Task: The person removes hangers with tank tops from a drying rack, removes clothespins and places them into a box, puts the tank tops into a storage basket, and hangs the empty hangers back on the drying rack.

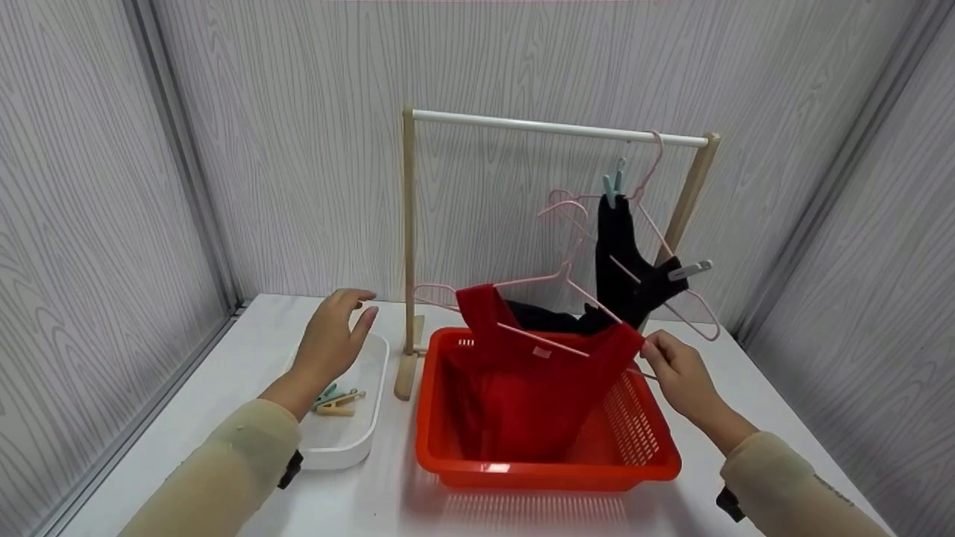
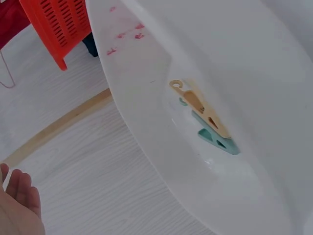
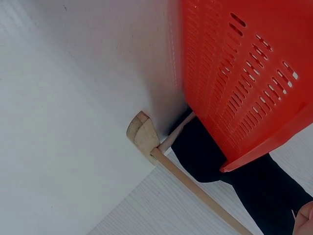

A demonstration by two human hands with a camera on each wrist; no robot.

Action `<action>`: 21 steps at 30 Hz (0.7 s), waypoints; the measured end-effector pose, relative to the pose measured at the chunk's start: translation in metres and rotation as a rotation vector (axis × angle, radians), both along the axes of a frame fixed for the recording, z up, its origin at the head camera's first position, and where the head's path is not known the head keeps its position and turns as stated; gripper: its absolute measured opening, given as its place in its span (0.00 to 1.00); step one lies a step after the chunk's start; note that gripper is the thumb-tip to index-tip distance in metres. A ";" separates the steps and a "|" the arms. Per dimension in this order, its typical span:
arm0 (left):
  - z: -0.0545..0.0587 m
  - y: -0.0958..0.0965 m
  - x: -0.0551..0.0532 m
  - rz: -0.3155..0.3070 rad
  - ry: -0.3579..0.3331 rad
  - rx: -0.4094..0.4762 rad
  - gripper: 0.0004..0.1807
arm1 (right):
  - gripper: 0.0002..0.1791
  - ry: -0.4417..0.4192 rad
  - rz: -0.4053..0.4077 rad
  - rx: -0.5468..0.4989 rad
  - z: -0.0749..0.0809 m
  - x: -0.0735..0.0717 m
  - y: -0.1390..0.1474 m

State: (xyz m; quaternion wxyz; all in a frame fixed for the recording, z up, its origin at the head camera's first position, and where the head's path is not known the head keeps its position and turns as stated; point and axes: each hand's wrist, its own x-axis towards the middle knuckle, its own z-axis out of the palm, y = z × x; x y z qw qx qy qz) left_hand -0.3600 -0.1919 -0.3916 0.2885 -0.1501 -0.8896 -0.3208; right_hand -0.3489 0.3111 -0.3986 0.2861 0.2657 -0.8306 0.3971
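A red sleeveless top (image 1: 537, 395) hangs on a pink hanger (image 1: 533, 280), its lower part inside the red basket (image 1: 448, 455). At its right shoulder, my right hand (image 1: 683, 377) pinches the fabric by the hanger's end. Only part of that hand (image 3: 305, 219) enters the right wrist view. My left hand (image 1: 332, 339) is held over the white tub (image 1: 377, 406), fingers relaxed and thumb apart, holding nothing. Beige and teal clothespins (image 2: 208, 120) lie on the tub's floor.
Behind the basket stands a rack with a white rail (image 1: 515, 123) and wooden posts (image 1: 409, 231). A black garment (image 1: 619, 261) hangs at its right on another pink hanger (image 1: 656, 231), with a teal clothespin (image 1: 613, 186) and a grey clothespin (image 1: 690, 270). Panelled walls enclose the table.
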 end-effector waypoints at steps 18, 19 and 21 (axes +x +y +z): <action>0.038 0.063 0.000 -0.103 0.312 0.004 0.19 | 0.10 0.012 -0.010 -0.001 0.000 -0.001 -0.005; 0.039 0.067 0.000 -0.112 0.318 -0.001 0.19 | 0.10 0.014 -0.006 0.003 0.000 -0.002 -0.004; 0.041 0.075 -0.002 -0.131 0.324 -0.008 0.20 | 0.10 0.021 0.007 0.008 0.000 -0.002 -0.003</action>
